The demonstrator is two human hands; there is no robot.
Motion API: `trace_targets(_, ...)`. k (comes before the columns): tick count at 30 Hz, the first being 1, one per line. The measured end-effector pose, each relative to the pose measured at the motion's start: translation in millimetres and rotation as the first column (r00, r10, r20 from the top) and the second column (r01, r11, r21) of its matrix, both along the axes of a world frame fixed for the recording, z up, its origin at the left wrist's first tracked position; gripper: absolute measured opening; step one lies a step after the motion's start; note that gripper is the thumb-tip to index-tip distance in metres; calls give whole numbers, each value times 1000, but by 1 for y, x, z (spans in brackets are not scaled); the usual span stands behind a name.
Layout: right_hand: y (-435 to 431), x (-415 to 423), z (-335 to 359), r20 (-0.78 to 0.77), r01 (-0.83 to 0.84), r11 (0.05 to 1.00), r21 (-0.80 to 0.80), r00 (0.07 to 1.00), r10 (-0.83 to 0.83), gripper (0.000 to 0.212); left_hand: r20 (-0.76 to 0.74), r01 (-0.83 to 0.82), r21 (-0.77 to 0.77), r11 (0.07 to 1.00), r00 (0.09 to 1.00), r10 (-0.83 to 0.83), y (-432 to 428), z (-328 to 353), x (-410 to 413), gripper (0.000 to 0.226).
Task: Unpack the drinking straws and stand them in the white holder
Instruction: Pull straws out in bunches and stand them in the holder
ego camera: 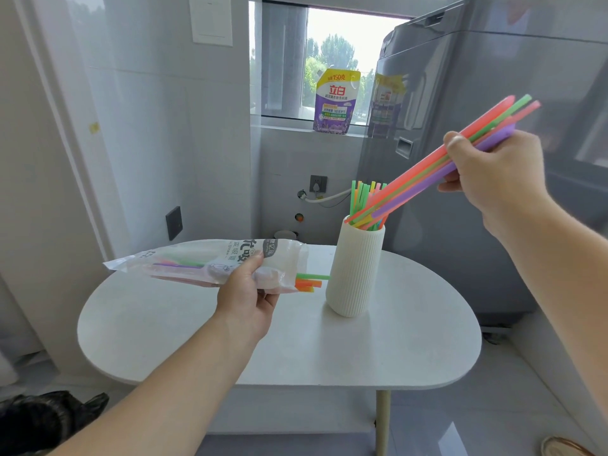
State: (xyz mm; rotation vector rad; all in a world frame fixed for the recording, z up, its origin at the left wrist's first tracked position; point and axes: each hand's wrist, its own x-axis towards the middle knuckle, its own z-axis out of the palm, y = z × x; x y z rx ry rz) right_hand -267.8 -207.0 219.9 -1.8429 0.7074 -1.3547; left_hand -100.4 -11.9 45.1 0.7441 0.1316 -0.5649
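Reaching in from the lower left of the frame, your left arm stretches over the desk point(296, 350), forearm bare. Left hand point(245, 291) sits centre frame, thumb on top and fingers curled under, gripping the straw bag point(197, 261). Bag is held off the desk, roughly level, open mouth pointing right toward the white holder point(355, 274), not touching it. Three straw tips point(309, 281) poke out of the mouth: green, orange, yellow. More straws show through the plastic; count unclear.

Your right arm enters from the right edge, raised, wrist bent down. Right hand point(493, 172) is at the upper right, thumb and fingers pinched round a bundle of straws point(421, 179). Bundle tilts steeply, top ends up right, lower ends at the holder's mouth; on the rim or just inside, can't tell. Bundle colours: pink, green, purple; at least four, exact number unclear.

One holder, ribbed, upright on the desk, centre right. A cluster of straws point(362, 195) already stands in it, too packed to count.

One detergent pouch point(335, 100) on the window sill, top centre. Grey washing machine point(493, 77) behind, right.
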Motion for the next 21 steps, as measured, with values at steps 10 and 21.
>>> trace_targets(10,-3,6,15,-47,52,998,-25,997,-53,18,12,7,-8,1000,1000,-7,-1,-1,0,48)
trace_targets(21,-2,24,4,-250,-54,993,-102,968,27,20,5,-1,-6,1000,1000,1,-1,-2,-2,51)
